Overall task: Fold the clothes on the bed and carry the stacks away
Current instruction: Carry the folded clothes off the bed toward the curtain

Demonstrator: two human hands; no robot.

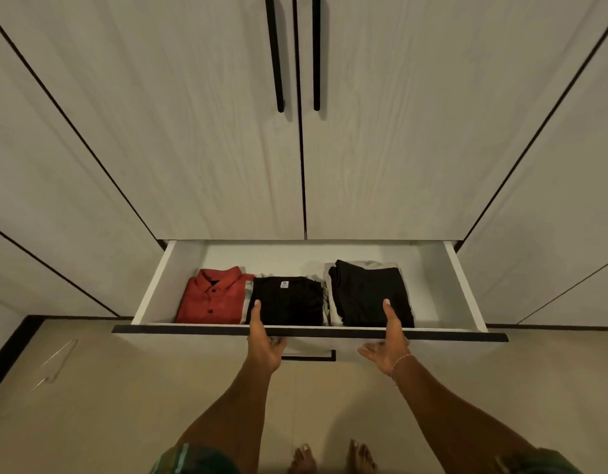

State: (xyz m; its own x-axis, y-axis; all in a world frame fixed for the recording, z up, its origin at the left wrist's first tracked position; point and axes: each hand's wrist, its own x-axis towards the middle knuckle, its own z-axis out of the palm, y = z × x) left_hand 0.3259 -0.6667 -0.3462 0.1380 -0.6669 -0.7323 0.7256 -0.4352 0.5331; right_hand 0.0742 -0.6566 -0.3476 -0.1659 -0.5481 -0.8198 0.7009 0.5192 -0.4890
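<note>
Folded clothes (pixel 289 299) in open drawer (pixel 309 331), red shirt, black tee, black pile, both hands' fingers apparently gripping drawer front.

Three folded stacks (pixel 285 299), one drawer (pixel 309 331), two hands (pixel 265 343)

open white drawer (pixel 152 289) below closed wardrobe doors (pixel 227 131); we count, left to right, a folded red shirt (pixel 212 297), a black xl-tagged shirt (pixel 289 302), a black stack (pixel 369 295). our left hand (pixel 263 343) and right hand (pixel 388 347) grip the drawer's front edge, thumbs over it.
</note>
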